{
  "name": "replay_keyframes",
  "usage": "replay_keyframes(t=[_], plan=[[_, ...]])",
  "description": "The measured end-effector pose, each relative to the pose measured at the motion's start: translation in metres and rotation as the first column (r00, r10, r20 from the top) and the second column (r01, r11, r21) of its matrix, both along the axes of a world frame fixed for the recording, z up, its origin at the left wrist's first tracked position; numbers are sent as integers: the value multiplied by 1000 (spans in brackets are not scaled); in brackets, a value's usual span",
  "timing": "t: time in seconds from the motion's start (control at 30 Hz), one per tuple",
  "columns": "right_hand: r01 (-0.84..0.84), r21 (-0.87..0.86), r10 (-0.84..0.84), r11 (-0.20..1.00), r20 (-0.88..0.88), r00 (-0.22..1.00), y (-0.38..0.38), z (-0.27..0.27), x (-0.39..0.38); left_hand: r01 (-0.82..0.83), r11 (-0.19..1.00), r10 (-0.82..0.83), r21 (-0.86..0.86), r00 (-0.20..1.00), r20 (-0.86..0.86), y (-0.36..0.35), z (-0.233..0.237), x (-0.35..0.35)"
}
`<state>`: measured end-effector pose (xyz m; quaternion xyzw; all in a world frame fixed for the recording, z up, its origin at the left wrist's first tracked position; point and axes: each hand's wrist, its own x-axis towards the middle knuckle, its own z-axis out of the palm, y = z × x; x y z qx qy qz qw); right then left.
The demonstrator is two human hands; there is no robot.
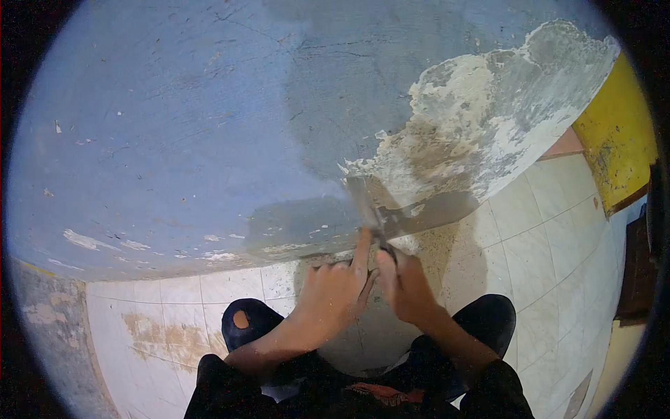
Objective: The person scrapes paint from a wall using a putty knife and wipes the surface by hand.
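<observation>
A scraper (366, 202) has its flat blade edge against the blue painted wall (174, 140), at the lower left border of a bare patch (453, 105) where the paint is gone. My right hand (412, 286) is closed round the scraper's dark handle. My left hand (331, 297) presses on the tool from the other side, its index finger stretched along the neck and the other fingers curled. Ragged white paint edges show just above the blade. Most of the handle is hidden by my hands.
White floor tiles (544, 202) run along the wall's foot, with crumbs near my hands and a brown stain (164, 339) at left. My knees flank the work. A yellow wall (621, 133) stands at right, a grey worn wall (59, 335) at left. Shadows darken the wall.
</observation>
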<state>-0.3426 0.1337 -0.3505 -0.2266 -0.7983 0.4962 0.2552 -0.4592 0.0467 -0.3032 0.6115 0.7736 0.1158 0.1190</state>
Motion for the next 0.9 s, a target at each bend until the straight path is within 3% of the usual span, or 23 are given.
replay_keyframes(t=[0.03,0.07,0.13,0.23,0.4,0.47,0.53,0.6,0.67,0.77,0.83,0.9], plan=[[-16,116,24,993,-72,997,-8,-3,-4,-5,998,7,-68,999,31,-3,8,1],[-11,114,20,993,-79,997,-16,-2,-7,-10,991,18,-136,998,61,-7,14,1],[26,-316,-56,948,-84,995,-25,5,-14,-15,994,24,-112,996,85,-9,17,-6],[61,-439,-88,896,-41,995,-31,15,-14,9,997,3,-78,989,147,-11,11,-12],[48,-486,-93,873,-69,993,-26,4,-4,78,991,-55,-104,976,209,-13,9,-14],[34,-515,-79,857,-66,995,-24,10,2,103,994,-95,-22,970,222,-14,11,-9],[49,-673,-21,738,50,999,-24,15,5,106,994,-96,-40,973,209,-12,9,-5],[106,-643,-64,758,89,994,-25,15,3,104,993,-92,-55,977,195,-11,6,-3],[160,-611,-108,775,121,987,-24,13,2,62,997,-73,46,960,272,-10,2,-3],[84,-668,-38,739,83,996,-21,10,1,50,998,-37,-24,927,373,-5,10,-6],[195,-639,-143,744,133,981,-26,9,-3,21,1000,-22,5,912,409,-2,6,-5],[102,-711,-92,696,52,994,-21,-3,0,-6,999,-10,34,896,444,1,-1,-5]])
